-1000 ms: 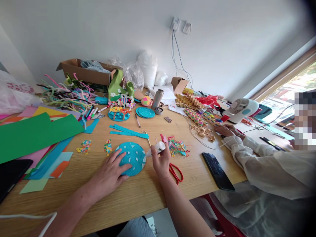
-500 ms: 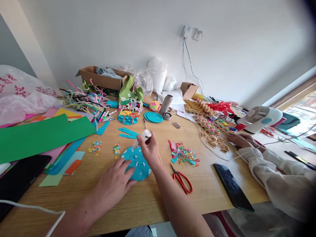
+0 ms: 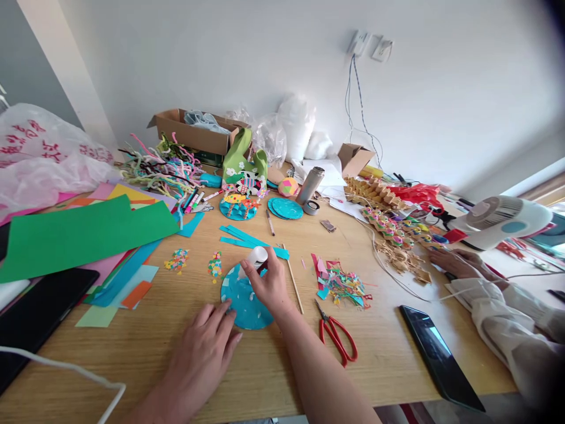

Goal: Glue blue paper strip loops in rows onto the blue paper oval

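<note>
Blue disc (image 3: 251,312) under right hand (image 3: 271,287), fingers clamped on white bottle (image 3: 257,256); left hand (image 3: 203,347) palm down, fingers slightly apart.

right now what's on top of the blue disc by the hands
Pale patches dot the blue disc; the left hand overlaps its left edge. The right hand, holding a white bottle, hides whatever is on the disc's upper right.

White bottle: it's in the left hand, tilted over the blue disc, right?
Wrong hand: the head view shows the white bottle in the right hand, not the left hand. It is indeed tilted over the blue disc.
</note>
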